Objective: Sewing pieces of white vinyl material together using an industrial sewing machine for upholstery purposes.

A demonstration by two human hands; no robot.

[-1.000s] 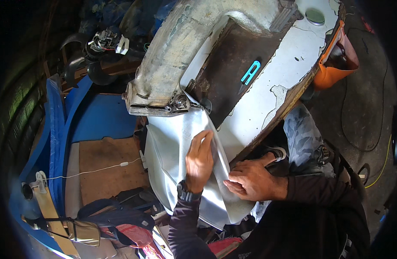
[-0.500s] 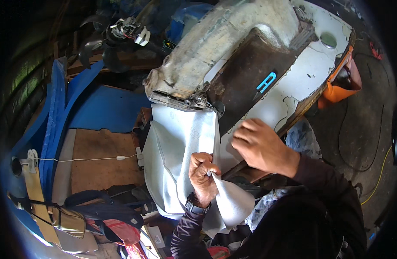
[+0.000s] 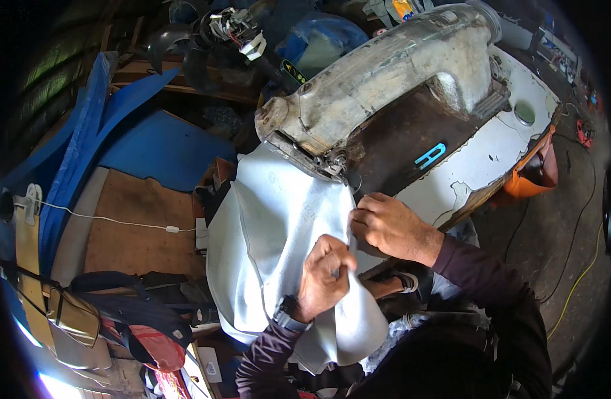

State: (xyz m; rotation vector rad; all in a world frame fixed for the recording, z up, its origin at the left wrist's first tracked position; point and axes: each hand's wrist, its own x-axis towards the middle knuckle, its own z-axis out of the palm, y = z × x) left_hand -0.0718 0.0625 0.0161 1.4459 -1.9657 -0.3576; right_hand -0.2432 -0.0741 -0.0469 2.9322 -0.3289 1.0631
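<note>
A big, worn sewing machine (image 3: 365, 86) stands over the bench. A silvery-white sheet of material (image 3: 272, 219) runs out from under its needle end and hangs in folds toward me. My left hand (image 3: 326, 276), with a watch on the wrist, is closed on the right edge of the sheet. Farther along the same edge, close to the machine head, my right hand (image 3: 395, 227) pinches the material with fingers bent. Its fingertips are partly hidden. A light-blue thread cutter (image 3: 429, 155) lies on the dark part of the bench, beyond my right hand.
The bench's chipped white top (image 3: 468, 159) carries a small round tin (image 3: 524, 113). An orange pouch (image 3: 534, 176) hangs from its right edge. At left are blue sheets (image 3: 162, 149), a brown board (image 3: 136, 229), a white cord (image 3: 119, 218) and bags (image 3: 136, 319).
My right hand has come from just off the sheet to its edge and now grips it. My left hand stays closed on the material, which has spread out. The whole view has shifted.
</note>
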